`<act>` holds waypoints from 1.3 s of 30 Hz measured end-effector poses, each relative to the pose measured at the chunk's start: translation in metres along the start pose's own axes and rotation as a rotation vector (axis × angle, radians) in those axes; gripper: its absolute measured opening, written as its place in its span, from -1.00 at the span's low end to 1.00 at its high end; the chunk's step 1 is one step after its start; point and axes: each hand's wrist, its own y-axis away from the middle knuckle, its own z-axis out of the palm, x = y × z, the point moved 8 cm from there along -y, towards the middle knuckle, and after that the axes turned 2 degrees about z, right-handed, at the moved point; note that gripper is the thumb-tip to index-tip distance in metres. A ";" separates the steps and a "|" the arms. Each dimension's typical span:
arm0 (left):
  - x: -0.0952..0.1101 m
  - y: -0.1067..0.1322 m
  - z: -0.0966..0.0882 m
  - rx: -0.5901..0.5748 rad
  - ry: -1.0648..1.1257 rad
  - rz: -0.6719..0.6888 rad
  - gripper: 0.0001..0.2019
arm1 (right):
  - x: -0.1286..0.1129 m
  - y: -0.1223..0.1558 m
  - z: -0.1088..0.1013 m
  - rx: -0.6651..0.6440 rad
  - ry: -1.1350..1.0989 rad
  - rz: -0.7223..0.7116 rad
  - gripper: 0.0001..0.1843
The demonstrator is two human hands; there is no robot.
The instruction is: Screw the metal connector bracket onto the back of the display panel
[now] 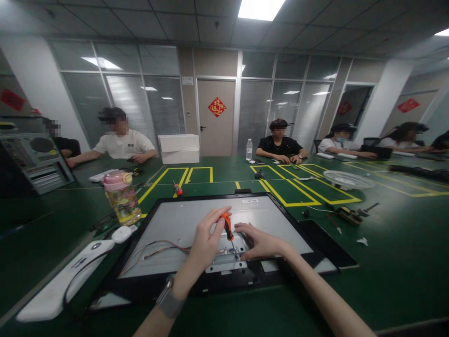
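Observation:
My left hand (207, 236) is closed around the handle of an orange and black screwdriver (228, 228). The screwdriver stands nearly upright, its tip down at a metal bracket with a small circuit board (229, 252). Curved around that board, my right hand (260, 241) has its fingers apart, the fingertips close to the bracket and the screwdriver's shaft. Whether it holds a small part cannot be seen. Beneath both hands lies a flat monitor panel (280, 220), back side up, with a grey metal sheet and black frame. Thin coloured wires (157, 248) run left from the board.
A pink-lidded bottle (121, 196) and a white device with a cable (66, 281) stand left of the panel. Beyond it lies a red screwdriver (177, 188). On the right are a black phone-like slab (328, 243) and a dark tool (349, 215). Several people sit across the table.

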 end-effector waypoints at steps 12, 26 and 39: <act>-0.010 0.010 0.008 0.113 0.148 -0.044 -0.70 | 0.015 -0.006 0.007 0.011 -0.050 -0.038 -0.10; -0.001 0.031 0.001 0.150 -0.043 0.076 -0.71 | 0.012 0.000 0.002 0.129 -0.121 -0.094 -0.14; -0.005 0.030 -0.004 0.235 -0.084 0.055 -0.71 | 0.012 0.001 0.001 0.156 -0.113 -0.117 -0.22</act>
